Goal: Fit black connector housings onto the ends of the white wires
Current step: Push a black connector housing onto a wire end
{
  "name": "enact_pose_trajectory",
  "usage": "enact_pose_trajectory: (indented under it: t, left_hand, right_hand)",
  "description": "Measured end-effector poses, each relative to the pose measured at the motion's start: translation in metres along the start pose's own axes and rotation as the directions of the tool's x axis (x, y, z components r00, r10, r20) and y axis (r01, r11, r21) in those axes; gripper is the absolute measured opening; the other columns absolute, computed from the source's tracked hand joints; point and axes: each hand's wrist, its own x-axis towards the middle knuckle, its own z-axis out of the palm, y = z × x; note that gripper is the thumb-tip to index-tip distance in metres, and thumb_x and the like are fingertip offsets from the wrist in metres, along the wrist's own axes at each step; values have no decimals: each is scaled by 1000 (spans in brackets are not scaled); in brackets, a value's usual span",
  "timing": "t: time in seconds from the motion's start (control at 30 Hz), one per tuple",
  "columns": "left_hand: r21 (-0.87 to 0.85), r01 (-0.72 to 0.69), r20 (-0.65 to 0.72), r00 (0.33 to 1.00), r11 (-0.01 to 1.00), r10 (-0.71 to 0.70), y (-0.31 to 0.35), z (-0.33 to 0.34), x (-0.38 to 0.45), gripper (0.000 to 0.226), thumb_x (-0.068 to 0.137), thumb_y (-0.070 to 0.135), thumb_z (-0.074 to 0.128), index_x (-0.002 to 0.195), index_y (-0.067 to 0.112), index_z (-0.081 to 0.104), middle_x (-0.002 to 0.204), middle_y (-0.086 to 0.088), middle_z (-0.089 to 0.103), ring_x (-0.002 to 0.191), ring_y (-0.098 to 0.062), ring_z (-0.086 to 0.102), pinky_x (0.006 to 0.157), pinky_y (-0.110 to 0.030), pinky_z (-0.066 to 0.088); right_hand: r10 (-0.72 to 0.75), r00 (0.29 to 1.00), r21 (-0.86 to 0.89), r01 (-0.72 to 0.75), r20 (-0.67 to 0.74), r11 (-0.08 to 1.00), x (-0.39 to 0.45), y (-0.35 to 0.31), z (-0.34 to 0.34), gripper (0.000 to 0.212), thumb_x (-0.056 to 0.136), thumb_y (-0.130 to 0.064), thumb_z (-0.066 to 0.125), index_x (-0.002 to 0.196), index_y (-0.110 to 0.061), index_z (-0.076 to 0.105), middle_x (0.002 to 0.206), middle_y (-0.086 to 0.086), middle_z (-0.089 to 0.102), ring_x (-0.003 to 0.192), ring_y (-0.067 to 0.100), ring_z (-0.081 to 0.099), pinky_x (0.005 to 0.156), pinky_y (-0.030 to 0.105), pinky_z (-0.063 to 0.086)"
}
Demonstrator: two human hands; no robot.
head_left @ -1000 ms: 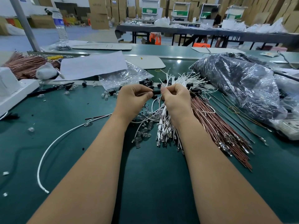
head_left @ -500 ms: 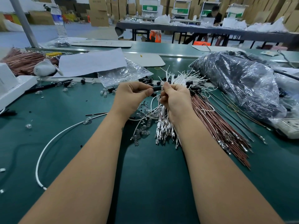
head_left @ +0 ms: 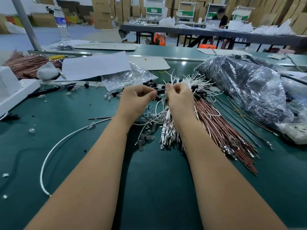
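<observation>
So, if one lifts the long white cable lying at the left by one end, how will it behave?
The long white cable lies in a loose curve, so it probably droops and trails. It looks thin, likely light. Its smooth jacket may slide easily on the green mat.

Single head view, forward-down, close over table (head_left: 83, 163); edges probably distorted.

Even overhead indoor light, glare spots on green table (head_left: 182, 63), wide-angle bending at edges, soft blurred background

No legible text — labels too blurred
</observation>
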Motion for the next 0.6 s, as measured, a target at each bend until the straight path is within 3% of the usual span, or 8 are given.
enact_pose_trajectory:
  t: [0.07,0.17,0.27,0.33,0.4,0.47,0.6]
  left_hand:
    - [-25,31,-33,999,999,-32,-2,-2,1,13,90,12,66,83,23,68,75,2,69,69,-6,61,68,-17,51]
    - [-159,64,-27,997,985,-69,-1,-4,5,16,94,5,57,90,19,65,77,4,67,63,5,59,64,-9,45]
    - [-243,68,65,996,968,-54,2,-3,6,16,95,1,54,94,13,65,88,-7,68,84,-12,64,82,-26,52]
    - [-284,75,97,994,956,-49,2,-3,6,12,95,1,54,98,7,64,98,-17,67,97,-27,63,99,-40,49]
    - [-292,79,95,994,953,-53,1,-4,6,14,95,2,55,106,1,64,108,-23,67,108,-35,62,105,-45,44]
    - [-290,68,94,995,954,-42,1,-4,5,19,96,3,54,112,-3,62,112,-24,66,113,-36,61,106,-44,44]
    - [-327,50,120,993,944,-11,3,-4,2,15,95,2,54,105,6,65,100,-9,70,102,-19,65,97,-29,49]
  right_hand:
    - [31,999,57,-29,-35,998,1,-1,-4,17,100,-28,49,89,-15,53,74,0,57,59,7,51,57,23,47]
    - [-27,993,76,18,115,997,-4,-5,-2,6,97,-18,56,94,-12,55,73,3,62,55,4,56,54,19,47]
    - [-160,968,124,137,194,983,-10,-9,7,11,91,-7,64,101,-11,63,69,7,63,62,15,61,59,25,50]
    - [-232,962,82,222,144,972,-12,-10,10,16,88,-7,67,102,-13,69,64,1,61,62,23,58,68,35,54]
    - [-276,956,27,275,100,961,-12,-10,10,18,84,-8,71,101,-15,74,65,-5,62,63,16,57,73,39,57]
    - [-290,954,24,289,81,957,-13,-11,11,20,81,-8,75,100,-15,75,76,-1,70,70,17,63,78,41,56]
    - [-327,943,15,327,60,945,-15,-13,12,23,77,-8,78,99,-14,76,81,-2,73,70,10,64,78,33,57]
